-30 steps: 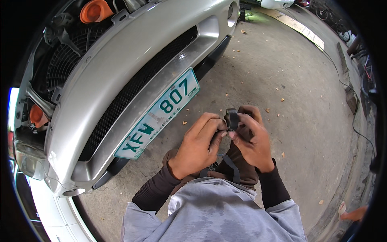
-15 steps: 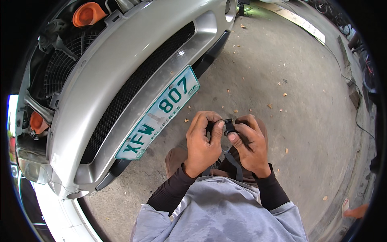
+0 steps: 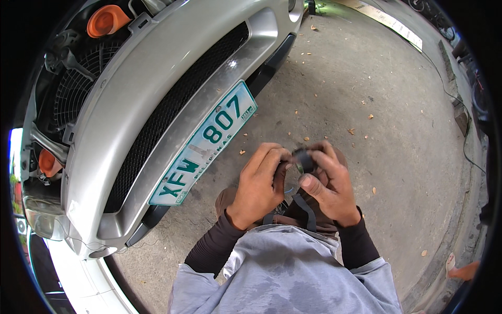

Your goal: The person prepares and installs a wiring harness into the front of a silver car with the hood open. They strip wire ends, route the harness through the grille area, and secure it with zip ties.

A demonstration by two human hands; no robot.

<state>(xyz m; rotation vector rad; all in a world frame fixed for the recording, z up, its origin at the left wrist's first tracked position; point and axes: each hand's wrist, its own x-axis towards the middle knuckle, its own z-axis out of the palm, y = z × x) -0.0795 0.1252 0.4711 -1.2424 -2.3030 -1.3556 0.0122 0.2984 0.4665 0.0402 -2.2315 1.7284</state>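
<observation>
In front of my body, a small black roll of tape [image 3: 304, 161] is between my two hands, blurred by motion. My right hand [image 3: 331, 188] holds it, with the thumb below and bent, smeared fingers along its far side. Close beside it on the left, my left hand [image 3: 260, 180] is closed, thumb and fingertips pinched together near the roll. What the left fingertips hold is hidden. A thin pale wire loop [image 3: 291, 190] shows below the hands, over my lap. A dark strap [image 3: 305, 212] lies there too.
On the left stands a silver car bumper [image 3: 151, 99] with a mesh grille and a licence plate [image 3: 204, 142]. Behind it are a fan [image 3: 86, 78] and an orange horn-shaped part [image 3: 107, 21]. Dry leaves dot the concrete floor [image 3: 397, 157]. Someone's foot [image 3: 455, 268] shows at right.
The black roll has turned and risen slightly; the strip that showed between the hands is no longer distinct. My right fingers have lifted around it, and the left hand has shifted a little left.
</observation>
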